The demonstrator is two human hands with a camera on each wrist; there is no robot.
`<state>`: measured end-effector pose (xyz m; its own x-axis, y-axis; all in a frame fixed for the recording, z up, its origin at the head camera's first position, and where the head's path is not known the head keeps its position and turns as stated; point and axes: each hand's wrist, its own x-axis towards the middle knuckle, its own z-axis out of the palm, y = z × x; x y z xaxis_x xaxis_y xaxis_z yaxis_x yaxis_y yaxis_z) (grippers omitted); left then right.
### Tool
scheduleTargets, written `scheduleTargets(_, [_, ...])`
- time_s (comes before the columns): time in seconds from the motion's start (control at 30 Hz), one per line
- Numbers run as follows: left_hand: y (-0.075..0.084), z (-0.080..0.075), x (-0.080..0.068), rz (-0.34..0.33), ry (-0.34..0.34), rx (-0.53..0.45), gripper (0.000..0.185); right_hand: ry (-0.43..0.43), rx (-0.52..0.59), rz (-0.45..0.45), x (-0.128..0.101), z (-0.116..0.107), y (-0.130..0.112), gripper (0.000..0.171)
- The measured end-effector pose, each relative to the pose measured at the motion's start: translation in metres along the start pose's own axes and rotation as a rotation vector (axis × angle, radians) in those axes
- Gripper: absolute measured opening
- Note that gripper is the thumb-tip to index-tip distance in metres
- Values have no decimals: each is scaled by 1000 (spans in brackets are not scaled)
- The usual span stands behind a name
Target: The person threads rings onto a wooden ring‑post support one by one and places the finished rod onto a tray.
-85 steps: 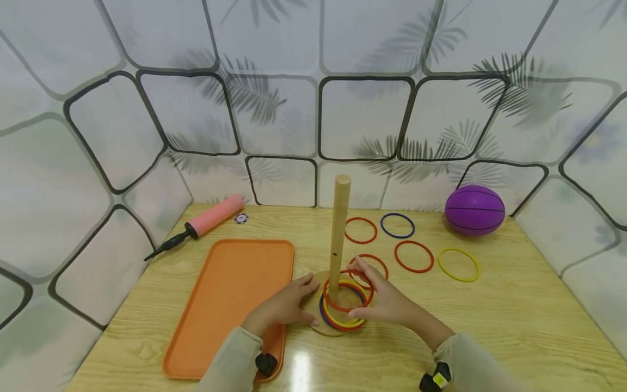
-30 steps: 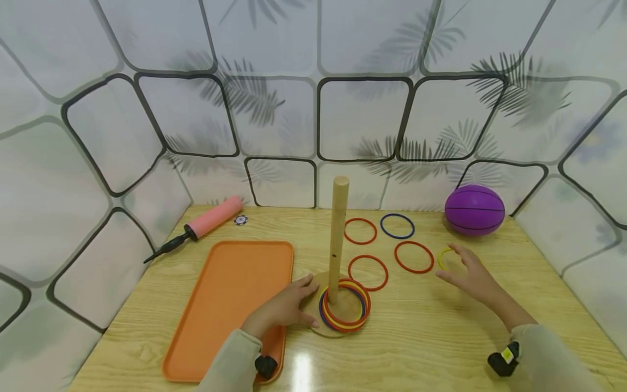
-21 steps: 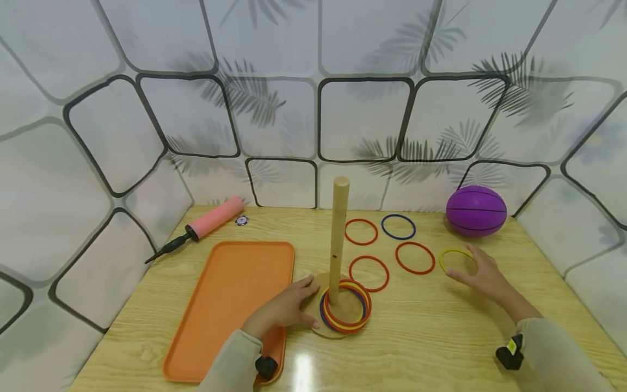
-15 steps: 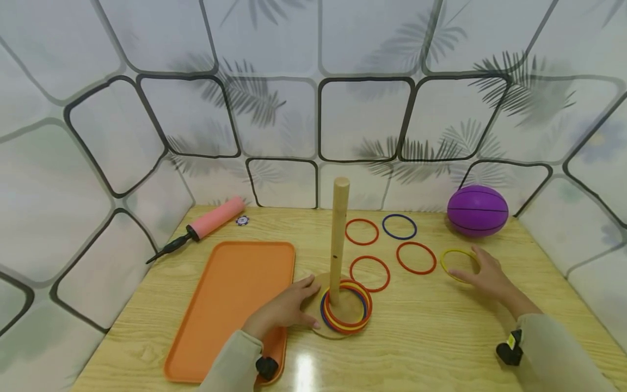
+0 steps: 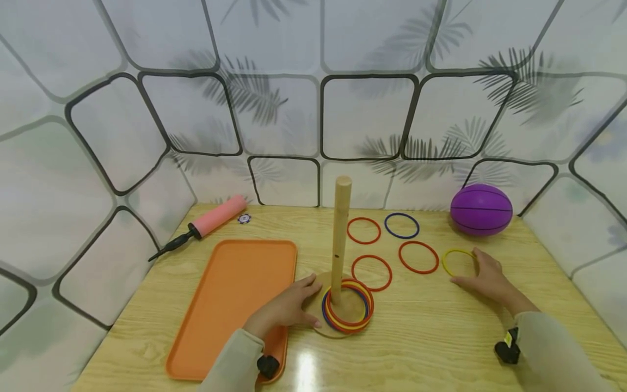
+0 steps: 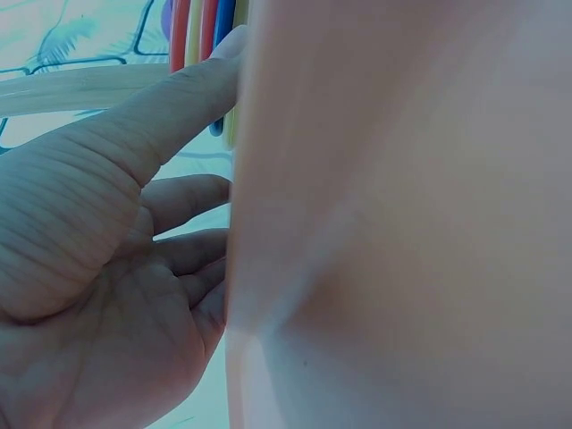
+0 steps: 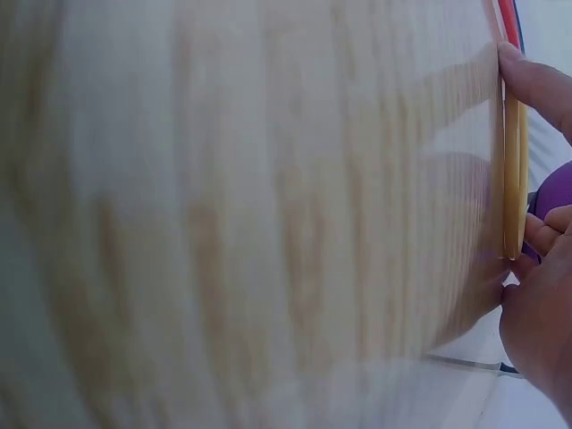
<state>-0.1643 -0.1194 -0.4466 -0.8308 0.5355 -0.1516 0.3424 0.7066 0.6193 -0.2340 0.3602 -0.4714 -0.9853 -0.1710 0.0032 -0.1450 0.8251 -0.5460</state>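
A wooden post point(image 5: 340, 239) rises from a round wooden base point(image 5: 320, 280). Around its foot lies a small stack of rings, with a red ring point(image 5: 370, 311) on top of yellow and blue ones. My left hand point(image 5: 284, 306) rests on the left part of the base, thumb and fingers spread apart. On the right, my right hand point(image 5: 490, 276) is at a yellow ring point(image 5: 444, 264) lying on the table. Its thumb and fingers hold the ring across from opposite edges. In the right wrist view the yellow ring point(image 7: 512, 188) appears edge-on between thumb and fingers, low over the wood.
Loose red rings point(image 5: 418, 271) and a blue ring point(image 5: 401, 238) lie behind and right of the post. An orange tray point(image 5: 235, 305) lies left, partly under my left forearm. Farther back are a pink hand pump point(image 5: 217, 216), a poker chip point(image 5: 244, 219) and a purple ball point(image 5: 481, 209).
The red ring held by my right hand was lowered onto the stack and let go. That hand then moved right to the yellow ring and closed on it. My left hand stayed on the base.
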Motion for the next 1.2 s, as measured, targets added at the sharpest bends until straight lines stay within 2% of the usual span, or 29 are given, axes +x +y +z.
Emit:
scheduleTargets(0.33, [4,0,0,-14,-19,-6,85,3,22,39,-3,0,1,110])
scheduleTargets(0.5, [5,0,0,-8,-22,-8,85,24,42,24,-9,-1,-1,111])
scheduleTargets(0.67, [2,1,1,-1,-16,2,85,36,28,-6,-13,-8,-9,104])
scheduleTargets(0.77, [0,2,1,-3,-14,1,85,49,22,-30,-14,-13,-15,97])
scheduleTargets(1.03, [-2,1,2,6,-11,15,85,12,121,-23,-18,-39,-38,104])
scheduleTargets(1.2, [0,-1,1,11,-8,1,86,29,163,-101,-19,-54,-59,102])
